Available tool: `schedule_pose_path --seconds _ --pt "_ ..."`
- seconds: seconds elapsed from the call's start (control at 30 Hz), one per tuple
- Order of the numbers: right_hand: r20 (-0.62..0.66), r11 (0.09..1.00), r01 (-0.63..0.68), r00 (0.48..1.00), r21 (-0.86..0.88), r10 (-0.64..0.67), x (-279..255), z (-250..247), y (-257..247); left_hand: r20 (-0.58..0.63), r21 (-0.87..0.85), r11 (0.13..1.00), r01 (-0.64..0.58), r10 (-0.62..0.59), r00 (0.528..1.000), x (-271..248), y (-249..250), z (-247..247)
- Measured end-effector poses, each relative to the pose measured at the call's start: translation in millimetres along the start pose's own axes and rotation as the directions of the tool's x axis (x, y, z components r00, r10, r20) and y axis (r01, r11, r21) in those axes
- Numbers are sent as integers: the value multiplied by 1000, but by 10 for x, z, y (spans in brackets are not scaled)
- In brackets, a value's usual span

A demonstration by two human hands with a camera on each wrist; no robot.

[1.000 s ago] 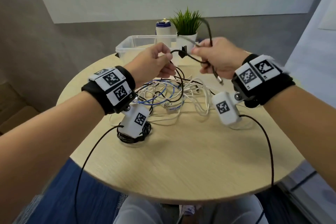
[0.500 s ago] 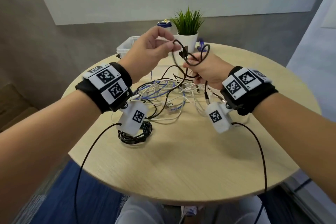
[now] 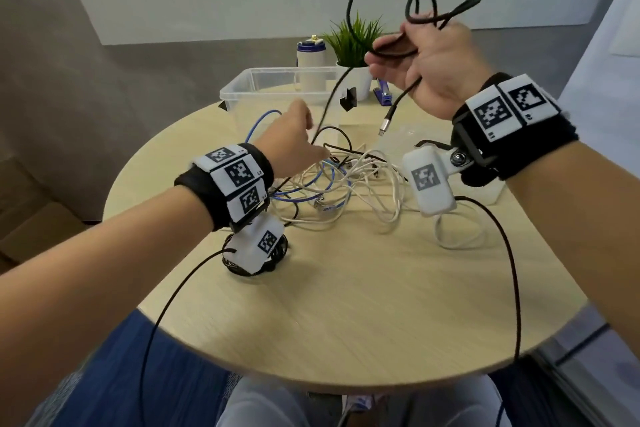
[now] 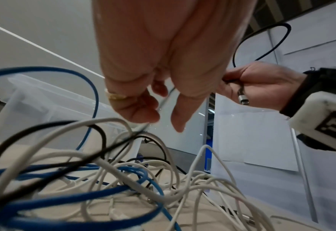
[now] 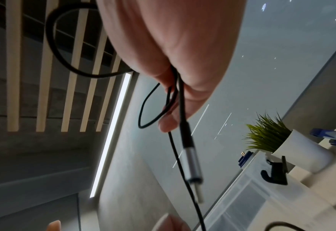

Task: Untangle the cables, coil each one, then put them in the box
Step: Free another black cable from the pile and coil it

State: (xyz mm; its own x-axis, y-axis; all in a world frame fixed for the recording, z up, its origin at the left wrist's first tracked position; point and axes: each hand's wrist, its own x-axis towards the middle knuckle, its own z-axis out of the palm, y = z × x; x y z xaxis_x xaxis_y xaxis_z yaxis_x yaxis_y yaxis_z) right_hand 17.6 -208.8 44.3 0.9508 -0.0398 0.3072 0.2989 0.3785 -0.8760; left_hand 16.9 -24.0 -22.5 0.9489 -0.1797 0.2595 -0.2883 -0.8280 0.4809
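Observation:
My right hand (image 3: 415, 55) is raised above the table's far side and grips loops of a black cable (image 3: 350, 7). The cable's silver plug (image 3: 385, 122) hangs below that hand and shows close in the right wrist view (image 5: 192, 164). From there a black strand runs down to my left hand (image 3: 298, 135), which pinches it low over the tangle (image 3: 341, 184) of white, blue and black cables. In the left wrist view the strand (image 4: 163, 101) passes between my curled fingers. The clear plastic box (image 3: 239, 88) stands behind the tangle. A coiled black cable (image 3: 280, 255) lies under my left wrist.
Behind the box stand a potted plant (image 3: 353, 45), a white bottle with a blue cap (image 3: 310, 62) and a blue stapler (image 3: 382, 96). A black clip (image 3: 348, 99) sits at the box's right end. The round wooden table (image 3: 346, 305) has bare surface near me.
My right hand has risen up and to the right, lifting the black loops high. My left hand has let go of the upper loop and dropped to the tangle, holding the lower strand.

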Motion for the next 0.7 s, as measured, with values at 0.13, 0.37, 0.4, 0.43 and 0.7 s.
schedule_pose_path --seconds 0.13,0.37,0.4,0.43,0.7 --pt "-68 999 33 997 2 -33 14 -48 -44 107 168 986 14 -32 994 10 -109 -69" --pt "-63 921 -16 998 -389 -9 59 -162 156 157 192 980 43 -74 985 -8 -161 -430" --pt "-22 882 -14 1000 -471 4 36 -169 202 111 141 988 58 -75 991 2 -164 -473" --pt "17 840 -15 999 -542 29 6 -171 252 55 78 994 71 -75 996 20 -168 -506" --pt "296 474 166 931 -865 214 -192 51 609 -265 -559 824 -94 -70 962 95 -59 -634"
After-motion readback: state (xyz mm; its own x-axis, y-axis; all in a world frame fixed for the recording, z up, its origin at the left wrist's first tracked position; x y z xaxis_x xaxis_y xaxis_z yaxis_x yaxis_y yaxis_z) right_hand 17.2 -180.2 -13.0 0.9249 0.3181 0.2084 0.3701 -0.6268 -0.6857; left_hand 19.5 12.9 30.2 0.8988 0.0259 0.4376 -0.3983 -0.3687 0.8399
